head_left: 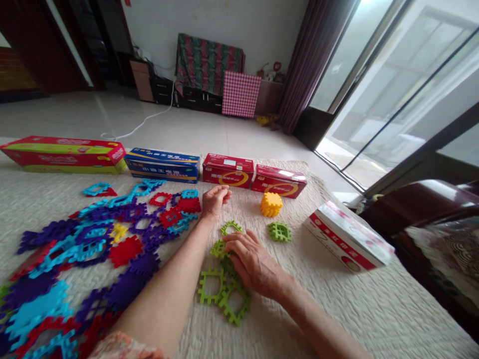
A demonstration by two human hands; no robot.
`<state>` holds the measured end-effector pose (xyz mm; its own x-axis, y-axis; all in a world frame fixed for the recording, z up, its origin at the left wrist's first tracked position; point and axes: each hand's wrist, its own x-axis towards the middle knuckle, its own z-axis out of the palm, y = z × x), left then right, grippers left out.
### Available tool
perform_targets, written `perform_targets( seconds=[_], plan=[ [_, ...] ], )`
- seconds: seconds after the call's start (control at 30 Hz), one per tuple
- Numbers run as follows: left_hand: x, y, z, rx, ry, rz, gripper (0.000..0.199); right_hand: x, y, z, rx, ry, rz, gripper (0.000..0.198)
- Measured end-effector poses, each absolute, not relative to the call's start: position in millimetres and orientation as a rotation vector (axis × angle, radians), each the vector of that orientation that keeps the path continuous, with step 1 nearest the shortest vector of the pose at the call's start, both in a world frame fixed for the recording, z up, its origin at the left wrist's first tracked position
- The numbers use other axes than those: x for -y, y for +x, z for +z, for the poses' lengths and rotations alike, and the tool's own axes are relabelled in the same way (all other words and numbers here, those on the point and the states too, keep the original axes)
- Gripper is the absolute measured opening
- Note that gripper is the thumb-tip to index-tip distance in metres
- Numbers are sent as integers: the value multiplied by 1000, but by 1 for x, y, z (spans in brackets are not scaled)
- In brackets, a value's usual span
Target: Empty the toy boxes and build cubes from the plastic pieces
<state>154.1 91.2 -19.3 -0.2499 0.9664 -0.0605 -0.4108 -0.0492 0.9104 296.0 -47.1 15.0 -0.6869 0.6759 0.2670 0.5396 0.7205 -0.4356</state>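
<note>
My left hand (214, 203) is closed in a loose fist above the beige quilted cover, just in front of the red boxes. What its fingers hold, if anything, is hidden. My right hand (256, 264) lies over a small group of green interlocking tiles, its fingers and thumb closed around a green tile (218, 248) that they partly cover. Close by are a green frame tile (232, 228), a square one (211, 286) and another open-centred tile (235, 302). A green lattice tile (280, 232) lies apart to the right, below a short stack of yellow tiles (271, 204).
Purple, blue and red tiles (127, 251) spread over the left side. Along the back stand a red-and-green box (63, 155), a blue box (162, 165) and two red boxes (228, 170). A white-and-red box (348, 239) sits at right, near a dark wooden chair (422, 204).
</note>
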Motion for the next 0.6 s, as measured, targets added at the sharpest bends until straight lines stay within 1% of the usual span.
perform_targets(
  seconds=[0.13,0.23,0.43,0.5,0.6],
  plan=[
    [-92,154,-20,-1075,744,1563,28,43,304,16,2311,-907,456,20],
    [-93,154,-21,-1078,745,1560,28,39,325,32,2229,-1045,477,21],
    [-93,154,-22,-1081,775,1556,29,46,377,68,2462,-1299,636,28],
    [-92,154,-22,-1084,779,1556,29,52,388,66,2525,-1361,658,30],
    [-92,154,-21,-1093,780,1551,29,61,399,56,2532,-1472,581,32]
  ],
)
